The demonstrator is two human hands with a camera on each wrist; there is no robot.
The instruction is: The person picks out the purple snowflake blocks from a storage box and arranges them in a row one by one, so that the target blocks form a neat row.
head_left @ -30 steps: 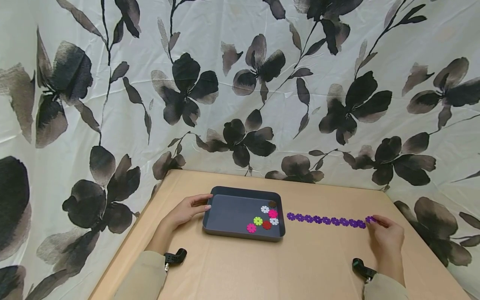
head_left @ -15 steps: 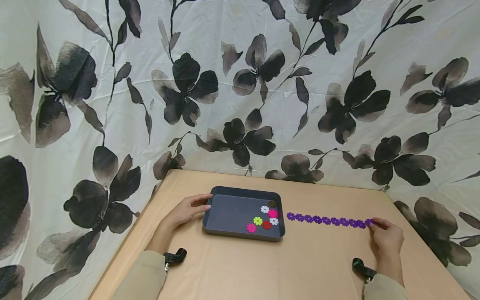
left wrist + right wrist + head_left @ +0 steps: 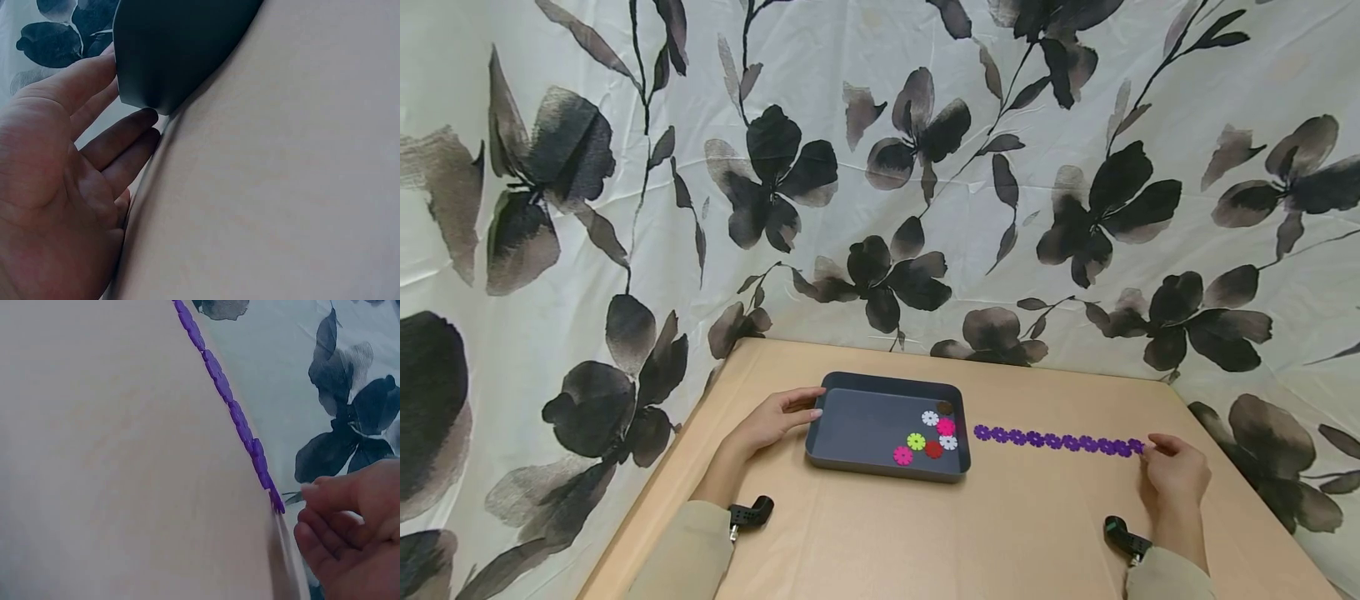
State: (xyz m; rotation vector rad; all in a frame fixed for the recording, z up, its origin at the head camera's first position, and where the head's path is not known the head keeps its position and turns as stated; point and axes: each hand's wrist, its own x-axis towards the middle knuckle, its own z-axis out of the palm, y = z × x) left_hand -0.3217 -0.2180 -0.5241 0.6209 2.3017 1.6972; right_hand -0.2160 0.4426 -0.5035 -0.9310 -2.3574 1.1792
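A row of several purple flower-shaped discs [image 3: 1052, 441] stretches across the table to the right of a dark grey tray [image 3: 857, 471]. My right hand [image 3: 1176, 471] is at the row's right end. In the right wrist view, its loosely bent fingers [image 3: 319, 497] stand slightly apart from the last purple disc [image 3: 277, 501], with nothing between them. At the tray's left side, my left hand [image 3: 771, 423] rests its extended fingers against the wall. The left wrist view has those fingers [image 3: 128, 137] at the tray's corner [image 3: 156, 81], relaxed rather than wrapped round it.
Inside the tray's right half lie flower-shaped discs: white [image 3: 930, 418], pink [image 3: 902, 456], yellow-green [image 3: 916, 442], red [image 3: 933, 450] and brown [image 3: 945, 408]. The light wooden table [image 3: 940, 542] ends at a floral curtain [image 3: 895, 167] behind and at both sides.
My right hand has brought a purple disc leftward and down onto the row's right end, then let it go and drawn back slightly. The left hand and the tray have stayed put.
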